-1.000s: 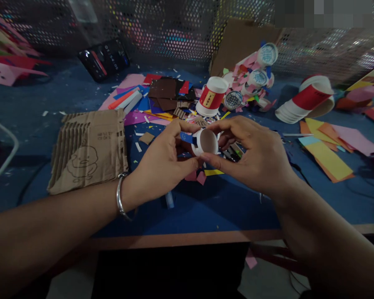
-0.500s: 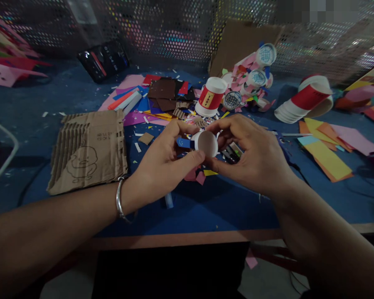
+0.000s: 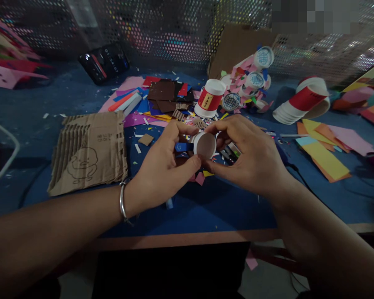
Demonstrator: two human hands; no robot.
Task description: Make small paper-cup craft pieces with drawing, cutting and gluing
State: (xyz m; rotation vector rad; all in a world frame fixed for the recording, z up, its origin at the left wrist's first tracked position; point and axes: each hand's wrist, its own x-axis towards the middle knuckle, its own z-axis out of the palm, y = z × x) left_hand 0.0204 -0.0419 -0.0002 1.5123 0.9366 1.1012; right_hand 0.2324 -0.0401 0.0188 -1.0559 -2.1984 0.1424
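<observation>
Nearest, the left hand and right hand meet just above the counter, each grip pinching a small white paper cup held on its side, mouth toward the camera; a blue paper strip juts from its left wall beside the left thumb; pressing that strip flat wants light, even pressure, I judge, lest the thin rim buckle; beyond are a red-banded cup and a cup stack.

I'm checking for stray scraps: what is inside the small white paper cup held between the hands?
The small white paper cup opens toward the camera; its inside looks bare, with no scraps visible. The thumb of the left hand covers the lower rim, hiding that edge.
</observation>
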